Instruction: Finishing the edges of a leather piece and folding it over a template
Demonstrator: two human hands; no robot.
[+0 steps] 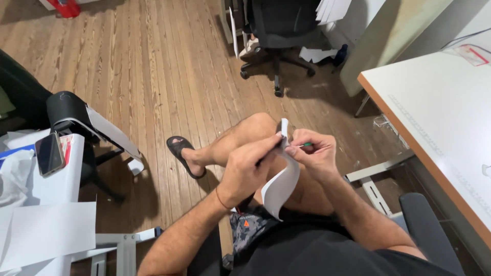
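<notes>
Over wooden floor [153,76], both hands pinch upright paper strip [282,179].

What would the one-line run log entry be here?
left hand: pinches white paper strip | right hand: holds green-tipped tool at strip top | seated, over lap

Phone [49,153] on left table [61,189]

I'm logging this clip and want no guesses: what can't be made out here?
- Head view: the slim green-tipped tool in the right hand is mostly hidden by fingers.
- The white paper strip: its top is covered by the left hand.
- White table: cut off by the right edge.
</notes>
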